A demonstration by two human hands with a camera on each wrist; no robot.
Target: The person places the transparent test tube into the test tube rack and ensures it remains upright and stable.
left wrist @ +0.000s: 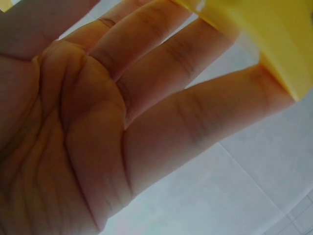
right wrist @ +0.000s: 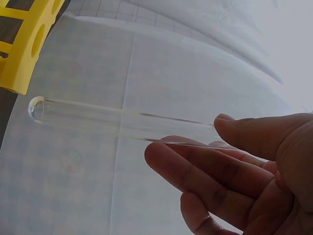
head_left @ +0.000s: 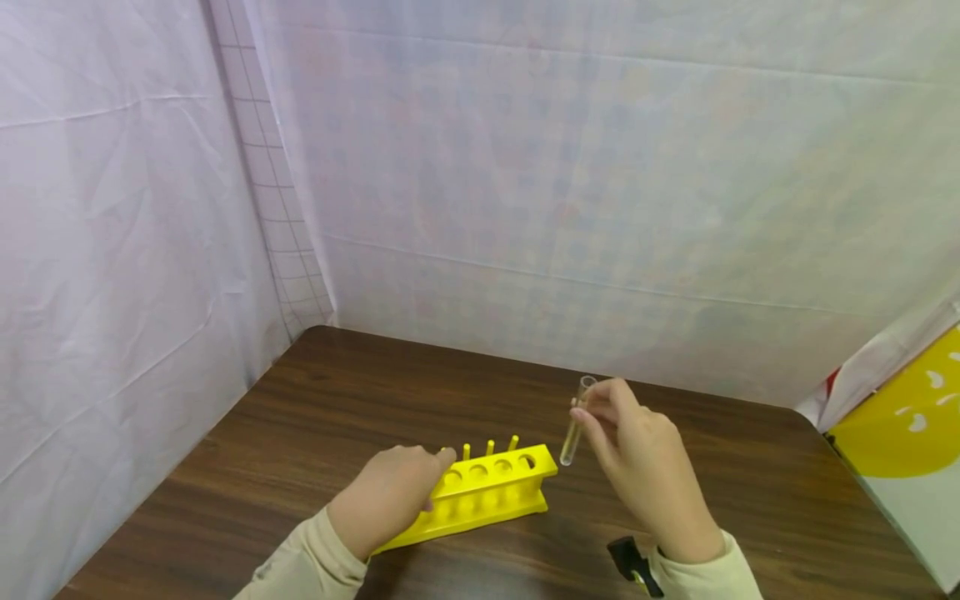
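Note:
A clear glass test tube [head_left: 572, 435] is pinched between the thumb and fingers of my right hand [head_left: 648, 462]. It tilts, with its open mouth up and its rounded bottom just off the right end of a yellow test tube rack [head_left: 495, 482]. In the right wrist view the tube [right wrist: 98, 115] looks see-through, and a corner of the rack [right wrist: 19, 68] shows at upper left. My left hand [head_left: 393, 492] grips the rack's left part, covering that end. In the left wrist view the fingers [left wrist: 195, 112] reach onto the yellow plastic [left wrist: 279, 39].
The rack stands on a dark wood-grain table [head_left: 300, 433], with round holes along its top and several upright pegs behind. A black strap-like piece [head_left: 630, 560] is beside the right sleeve. White sheeting [head_left: 525, 167] hangs behind the table. A yellow-and-white panel [head_left: 900, 442] stands at right.

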